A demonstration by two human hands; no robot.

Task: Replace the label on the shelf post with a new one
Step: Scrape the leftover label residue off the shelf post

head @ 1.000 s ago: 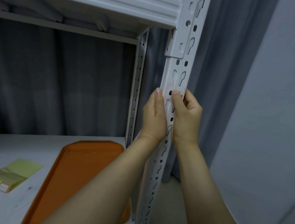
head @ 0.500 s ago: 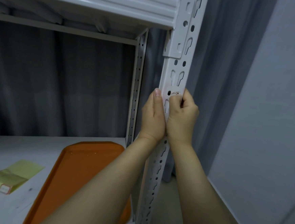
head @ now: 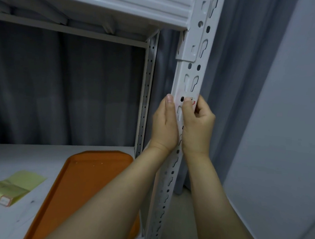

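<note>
Right grip [head: 197, 126] pinches the label [head: 192, 100] against the shelf post [head: 192, 80].

shelf post [head: 191, 80] runs up the middle of the view. the upper shelf [head: 105, 0] joins it at the top, and the lower shelf [head: 18, 155] spreads out to its left further down. the label [head: 191, 100] sits on the post's front face, well below the upper shelf. left grip [head: 164, 123] is against the post's left side. right grip [head: 196, 126] is on the right side with its thumb on the label. the tray [head: 84, 179] lies on the lower shelf just beside the post, with a paper sheet [head: 14, 185] left of it and apart. the rear post [head: 146, 92] stands behind, with the curtain [head: 61, 85] behind that. the wall [head: 293, 130] is at far right.
</note>
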